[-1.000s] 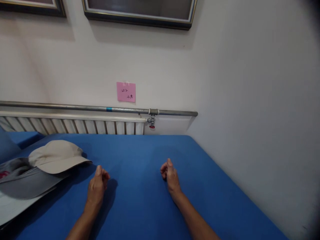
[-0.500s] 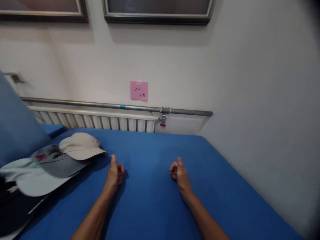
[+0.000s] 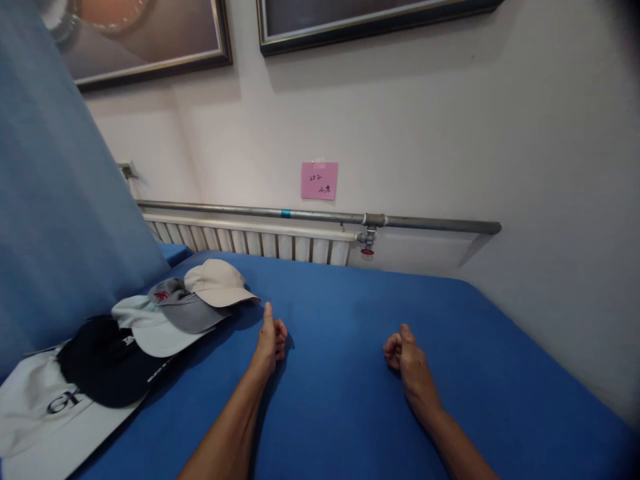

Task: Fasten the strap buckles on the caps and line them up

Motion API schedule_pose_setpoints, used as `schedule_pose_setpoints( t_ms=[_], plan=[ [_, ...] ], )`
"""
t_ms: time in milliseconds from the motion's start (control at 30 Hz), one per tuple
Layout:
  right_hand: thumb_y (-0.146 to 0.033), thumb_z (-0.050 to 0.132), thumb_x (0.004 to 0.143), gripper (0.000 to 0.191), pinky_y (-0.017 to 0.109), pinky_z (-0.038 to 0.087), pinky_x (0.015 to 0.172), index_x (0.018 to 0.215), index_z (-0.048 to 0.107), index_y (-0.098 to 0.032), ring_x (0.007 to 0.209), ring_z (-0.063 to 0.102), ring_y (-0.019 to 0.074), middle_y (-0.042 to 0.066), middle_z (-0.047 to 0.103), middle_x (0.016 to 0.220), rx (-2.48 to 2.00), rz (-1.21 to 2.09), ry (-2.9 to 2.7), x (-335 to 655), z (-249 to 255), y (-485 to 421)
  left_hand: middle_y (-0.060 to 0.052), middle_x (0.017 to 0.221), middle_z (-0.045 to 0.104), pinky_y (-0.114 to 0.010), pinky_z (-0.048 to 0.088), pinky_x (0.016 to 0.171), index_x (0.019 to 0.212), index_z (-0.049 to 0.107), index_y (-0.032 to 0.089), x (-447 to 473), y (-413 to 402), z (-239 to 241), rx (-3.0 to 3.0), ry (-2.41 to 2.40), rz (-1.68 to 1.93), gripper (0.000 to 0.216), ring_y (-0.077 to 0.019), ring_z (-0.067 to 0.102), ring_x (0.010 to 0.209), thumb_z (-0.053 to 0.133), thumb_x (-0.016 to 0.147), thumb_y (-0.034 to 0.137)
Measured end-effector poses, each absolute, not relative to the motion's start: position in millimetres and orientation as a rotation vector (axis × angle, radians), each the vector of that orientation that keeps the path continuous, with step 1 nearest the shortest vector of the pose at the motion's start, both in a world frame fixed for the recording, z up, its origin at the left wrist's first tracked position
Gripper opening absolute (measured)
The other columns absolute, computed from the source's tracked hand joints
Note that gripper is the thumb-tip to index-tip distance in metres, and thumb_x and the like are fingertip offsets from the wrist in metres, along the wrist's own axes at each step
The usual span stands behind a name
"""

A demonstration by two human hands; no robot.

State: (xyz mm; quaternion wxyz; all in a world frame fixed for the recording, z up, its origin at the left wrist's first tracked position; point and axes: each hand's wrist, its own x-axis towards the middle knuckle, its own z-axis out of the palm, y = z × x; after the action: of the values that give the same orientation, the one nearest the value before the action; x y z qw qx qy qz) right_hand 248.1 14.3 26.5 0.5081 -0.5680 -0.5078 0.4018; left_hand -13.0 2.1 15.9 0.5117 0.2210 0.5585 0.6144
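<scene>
My left hand (image 3: 271, 339) rests on the blue-covered surface (image 3: 335, 373), thumb up and fingers curled in, with nothing in it. Close by its thumb is the brim of a beige baseball cap (image 3: 219, 280). My right hand (image 3: 409, 358) is on the same surface farther right, also thumb up with curled fingers and no object in its grasp. From the beige cap a row of overlapping caps runs toward me on the left: a grey cap (image 3: 187, 310), a pale mint cap (image 3: 157, 333), a black cap (image 3: 110, 363) and a white cap with dark letters (image 3: 45, 413).
Behind the surface, a white radiator (image 3: 250, 241) and a metal pipe (image 3: 435, 224) with a red-handled valve (image 3: 369, 251) run along the wall. A pink note (image 3: 319, 181) is taped above. A blue curtain (image 3: 65, 200) hangs at left, and framed pictures (image 3: 160, 40) are overhead.
The view has swung left, so everything sits farther right and the black and white caps show more fully. Both hands keep their curled pose on the surface.
</scene>
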Motion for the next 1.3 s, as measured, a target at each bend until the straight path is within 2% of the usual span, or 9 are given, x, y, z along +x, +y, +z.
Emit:
schedule_pose_setpoints(
  t_ms=[133, 300, 467, 567, 733, 867, 1067, 1167, 1300],
  plan=[
    [-0.078, 0.04, 0.075, 0.06, 0.03, 0.035, 0.055, 0.058, 0.051, -0.021, 0.051, 0.043, 0.0159, 0.0, 0.048, 0.051, -1.394, 0.92, -1.22, 246, 26, 10, 0.003, 0.047, 0.045, -0.017, 0.029, 0.032, 0.066, 0.056, 0.015, -34, 2, 19, 0.464, 1.389, 1.698, 0.057, -0.0079, 0.039, 0.035, 0.052, 0.077, 0.07],
    [-0.071, 0.047, 0.076, 0.053, 0.03, 0.036, 0.055, 0.058, 0.054, -0.021, 0.052, 0.045, 0.0168, 0.001, 0.05, 0.051, -1.395, 0.93, -1.184, 244, 26, 8, -0.007, 0.078, 0.064, -0.024, 0.052, 0.049, 0.092, 0.058, 0.014, -77, -2, 34, 0.374, 1.345, 1.992, 0.038, -0.0148, 0.062, 0.061, 0.05, 0.088, 0.051],
    [-0.067, 0.05, 0.077, 0.049, 0.03, 0.036, 0.055, 0.057, 0.053, -0.022, 0.05, 0.043, 0.016, 0.0, 0.049, 0.051, -1.361, 0.937, -1.189, 244, 25, 8, -0.002, 0.086, 0.064, -0.029, 0.058, 0.066, 0.082, 0.054, 0.019, -90, -1, 37, 0.337, 1.188, 2.135, 0.003, -0.0153, 0.066, 0.079, 0.056, 0.084, 0.021],
    [-0.065, 0.051, 0.077, 0.049, 0.03, 0.037, 0.056, 0.057, 0.053, -0.022, 0.049, 0.042, 0.0157, 0.0, 0.048, 0.049, -1.335, 0.948, -1.189, 245, 24, 7, 0.002, 0.074, 0.061, -0.029, 0.058, 0.067, 0.07, 0.051, 0.017, -85, -2, 34, 0.31, 1.137, 2.138, 0.011, -0.0122, 0.063, 0.072, 0.058, 0.075, 0.011],
    [-0.063, 0.053, 0.079, 0.047, 0.03, 0.036, 0.055, 0.059, 0.056, -0.021, 0.049, 0.043, 0.0153, -0.001, 0.049, 0.049, -1.225, 1.011, -1.163, 252, 16, 7, 0.002, 0.068, 0.062, -0.035, 0.059, 0.066, 0.065, 0.058, 0.015, -63, -10, 35, 0.486, 1.02, 1.977, 0.016, -0.0135, 0.059, 0.065, 0.071, 0.057, 0.013],
    [-0.06, 0.061, 0.076, 0.041, 0.028, 0.039, 0.054, 0.067, 0.06, -0.02, 0.051, 0.05, 0.0146, 0.001, 0.059, 0.06, -1.061, 1.235, -0.957, 261, 12, 5, -0.002, 0.071, 0.065, -0.035, 0.058, 0.068, 0.065, 0.065, 0.015, -41, -14, 30, 0.638, 0.981, 1.785, 0.02, -0.0179, 0.062, 0.07, 0.076, 0.049, 0.014],
    [-0.062, 0.059, 0.077, 0.044, 0.03, 0.049, 0.062, 0.084, 0.064, -0.018, 0.066, 0.063, 0.0178, 0.009, 0.07, 0.082, -0.95, 1.603, -0.8, 268, 18, -6, -0.011, 0.117, 0.066, -0.02, 0.051, 0.065, 0.059, 0.065, 0.013, -26, -12, 17, 0.724, 1.08, 1.599, 0.019, -0.0212, 0.064, 0.095, 0.08, 0.049, 0.017],
    [-0.06, 0.066, 0.07, 0.045, 0.031, 0.05, 0.068, 0.089, 0.063, -0.018, 0.069, 0.064, 0.017, 0.009, 0.07, 0.086, -0.955, 1.614, -0.917, 267, 15, -9, -0.009, 0.12, 0.064, -0.021, 0.051, 0.065, 0.083, 0.072, 0.017, -24, -13, 14, 0.722, 1.143, 1.554, 0.032, -0.0196, 0.064, 0.093, 0.082, 0.053, 0.019],
    [-0.045, 0.073, 0.065, 0.038, 0.029, 0.048, 0.072, 0.091, 0.065, -0.019, 0.075, 0.062, 0.0157, 0.006, 0.068, 0.09, -1.025, 1.535, -1.023, 263, 11, -10, -0.011, 0.112, 0.066, -0.026, 0.052, 0.058, 0.113, 0.064, 0.019, -21, -19, 17, 0.74, 1.132, 1.401, 0.049, -0.0198, 0.066, 0.08, 0.077, 0.069, 0.037]
  ],
)
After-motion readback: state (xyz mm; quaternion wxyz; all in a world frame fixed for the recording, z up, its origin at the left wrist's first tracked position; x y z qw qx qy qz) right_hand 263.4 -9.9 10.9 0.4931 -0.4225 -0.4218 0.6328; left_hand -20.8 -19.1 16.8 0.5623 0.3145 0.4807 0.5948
